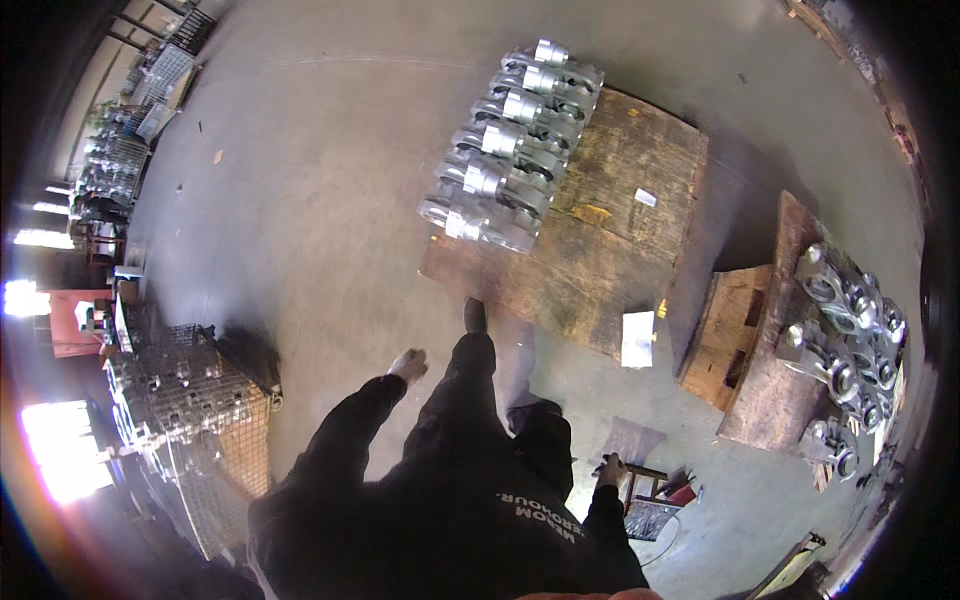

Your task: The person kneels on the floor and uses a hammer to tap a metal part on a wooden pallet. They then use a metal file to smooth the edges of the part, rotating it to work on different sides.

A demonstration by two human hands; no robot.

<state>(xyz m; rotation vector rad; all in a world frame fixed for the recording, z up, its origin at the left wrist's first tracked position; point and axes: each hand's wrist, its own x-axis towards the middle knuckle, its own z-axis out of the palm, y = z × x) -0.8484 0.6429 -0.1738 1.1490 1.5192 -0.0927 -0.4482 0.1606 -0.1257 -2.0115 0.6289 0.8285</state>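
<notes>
White lettering [540,515] crosses the dark jacket [420,520]. The left hand [408,366] hangs with loose fingers; whether the right hand [610,470] is clamped on something, I cannot tell. Silvery metal castings [505,137] sit ahead on a wooden platform [640,140], well apart from both.

Rows of metal parts [503,138] indicate a workshop.

Our left hand [409,366] hangs out with fingers loosely curled, our dark-sleeved left arm [345,440] slanting back behind it. Our right hand [611,470], its finger pose unclear, sits ahead of our right arm [607,530].
</notes>
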